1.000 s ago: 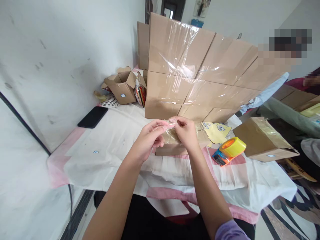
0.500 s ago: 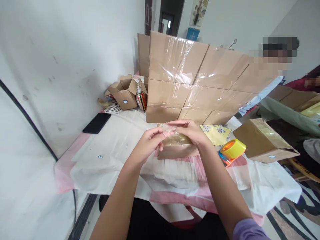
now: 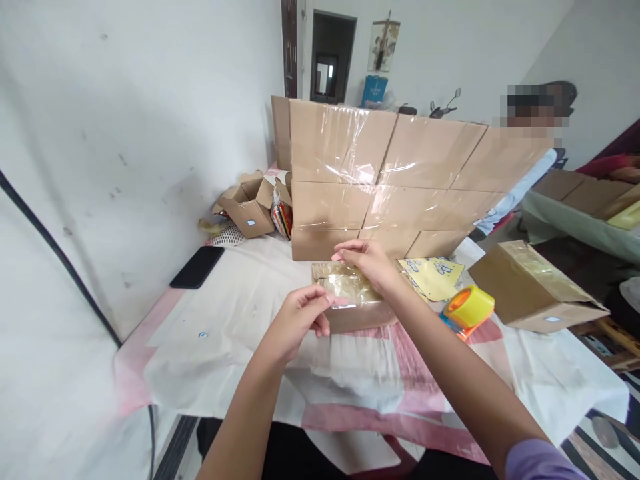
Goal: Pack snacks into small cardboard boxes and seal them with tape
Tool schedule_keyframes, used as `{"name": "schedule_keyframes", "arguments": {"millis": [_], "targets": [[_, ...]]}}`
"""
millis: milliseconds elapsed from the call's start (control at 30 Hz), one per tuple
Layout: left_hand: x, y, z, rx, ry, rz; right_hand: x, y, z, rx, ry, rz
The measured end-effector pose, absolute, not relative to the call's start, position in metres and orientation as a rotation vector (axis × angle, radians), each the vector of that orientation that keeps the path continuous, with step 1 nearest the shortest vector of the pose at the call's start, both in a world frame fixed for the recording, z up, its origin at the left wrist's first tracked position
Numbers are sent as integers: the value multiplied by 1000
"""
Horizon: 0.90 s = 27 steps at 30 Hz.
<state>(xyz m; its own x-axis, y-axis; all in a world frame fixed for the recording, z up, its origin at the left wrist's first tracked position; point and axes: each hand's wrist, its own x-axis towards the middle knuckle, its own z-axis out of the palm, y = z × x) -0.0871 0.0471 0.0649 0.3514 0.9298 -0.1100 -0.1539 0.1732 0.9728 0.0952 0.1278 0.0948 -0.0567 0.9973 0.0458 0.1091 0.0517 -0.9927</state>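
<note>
A small brown cardboard box (image 3: 360, 319) lies on the cloth before me, its top covered with shiny clear tape (image 3: 345, 285). My left hand (image 3: 305, 313) is at the box's near left corner, with thumb and forefinger pinched on what looks like the end of a clear tape strip. Over the far part of the box top, my right hand (image 3: 367, 263) has its thumb and fingers drawn close together. Whatever lies between those fingertips is too small to make out. A yellow tape roll in an orange and blue dispenser (image 3: 470, 307) sits to the right.
A tall stack of taped cartons (image 3: 380, 180) stands behind the box. At left are a phone (image 3: 197, 267) and an opened carton (image 3: 247, 210). Yellow printed paper (image 3: 435, 277) and another carton (image 3: 540, 287) are at right. A person (image 3: 540, 167) is beyond the stack.
My hands have moved apart: the left came down toward the near corner, while the right stayed over the far part of the box top. The camera view has tilted up.
</note>
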Motion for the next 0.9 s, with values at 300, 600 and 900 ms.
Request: {"name": "schedule_keyframes", "arguments": {"millis": [300,600,900], "targets": [[-86,48,52,1113,1028,964,102,108,107,-1258,-1673,884],[-76,41,47,1205,1026,958,109,102,112,-1591,-2154,800],[-71,43,38,1323,1083,975,112,114,111,-1552,-2454,766]]}}
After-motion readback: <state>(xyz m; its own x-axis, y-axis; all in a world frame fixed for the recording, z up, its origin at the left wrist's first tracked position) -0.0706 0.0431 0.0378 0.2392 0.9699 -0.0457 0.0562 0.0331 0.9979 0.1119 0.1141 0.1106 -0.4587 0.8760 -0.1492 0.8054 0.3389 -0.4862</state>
